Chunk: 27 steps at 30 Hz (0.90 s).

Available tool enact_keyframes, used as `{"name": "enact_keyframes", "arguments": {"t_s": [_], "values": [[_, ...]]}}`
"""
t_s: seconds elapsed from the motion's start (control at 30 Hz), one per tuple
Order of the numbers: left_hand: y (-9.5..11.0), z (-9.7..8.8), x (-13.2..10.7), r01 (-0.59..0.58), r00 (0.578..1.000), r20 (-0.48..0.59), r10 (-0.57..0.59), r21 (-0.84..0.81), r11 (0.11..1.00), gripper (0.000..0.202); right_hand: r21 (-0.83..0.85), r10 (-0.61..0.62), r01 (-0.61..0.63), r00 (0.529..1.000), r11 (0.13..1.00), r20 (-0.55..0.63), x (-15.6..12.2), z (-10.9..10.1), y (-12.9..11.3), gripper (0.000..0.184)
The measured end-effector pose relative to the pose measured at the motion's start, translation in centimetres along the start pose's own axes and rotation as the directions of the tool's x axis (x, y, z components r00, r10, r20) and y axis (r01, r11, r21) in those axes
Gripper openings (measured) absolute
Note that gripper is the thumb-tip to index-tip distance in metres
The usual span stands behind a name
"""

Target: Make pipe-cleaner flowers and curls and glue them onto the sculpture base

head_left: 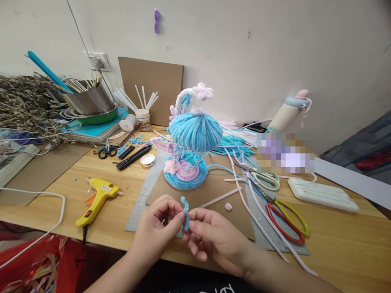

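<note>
Both hands pinch a short curled piece of blue pipe cleaner just above the table's near edge. My left hand grips it from the left with thumb and fingertips. My right hand holds its lower end from the right, fingers curled. Behind them, on a brown cardboard sheet, stands a blue and pink pipe-cleaner craft with a domed top, a round coiled base and a pink flower on an arched handle.
A yellow glue gun lies at the left with its cord. Red-and-yellow pliers and pale green scissors lie to the right among loose pink and blue pipe cleaners. Black scissors, a utility knife and a steel pot sit further back.
</note>
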<state>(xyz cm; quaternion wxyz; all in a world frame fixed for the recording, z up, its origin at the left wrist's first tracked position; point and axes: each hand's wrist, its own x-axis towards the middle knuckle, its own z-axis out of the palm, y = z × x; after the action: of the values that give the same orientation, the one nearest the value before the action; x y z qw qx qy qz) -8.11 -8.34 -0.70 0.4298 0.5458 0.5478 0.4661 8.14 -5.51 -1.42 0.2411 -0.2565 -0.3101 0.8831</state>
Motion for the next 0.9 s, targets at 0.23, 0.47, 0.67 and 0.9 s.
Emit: {"name": "enact_keyframes", "arguments": {"t_s": [0.23,0.47,0.67,0.9], "values": [[0.2,0.7,0.0,0.024,1.000,0.002,-0.024,-0.079,0.997,0.013,0.063,0.011,-0.012,1.000,0.998,0.025,0.2,-0.2,0.2,0.019],[-0.3,1.5,-0.3,0.095,0.994,0.074,-0.076,-0.310,0.946,0.012,0.236,0.112,-0.151,0.979,0.960,0.170,0.1,-0.5,-0.1,0.012],[0.6,-0.1,0.7,0.019,0.999,-0.042,-0.023,-0.076,0.997,0.017,0.180,0.110,-0.113,0.994,0.977,0.025,0.2,-0.1,0.0,0.023],[2.0,-3.0,5.9,0.038,0.991,-0.125,0.051,0.618,0.785,0.015,0.062,0.087,-0.086,0.996,0.994,-0.003,0.0,0.0,0.4,0.015]]}}
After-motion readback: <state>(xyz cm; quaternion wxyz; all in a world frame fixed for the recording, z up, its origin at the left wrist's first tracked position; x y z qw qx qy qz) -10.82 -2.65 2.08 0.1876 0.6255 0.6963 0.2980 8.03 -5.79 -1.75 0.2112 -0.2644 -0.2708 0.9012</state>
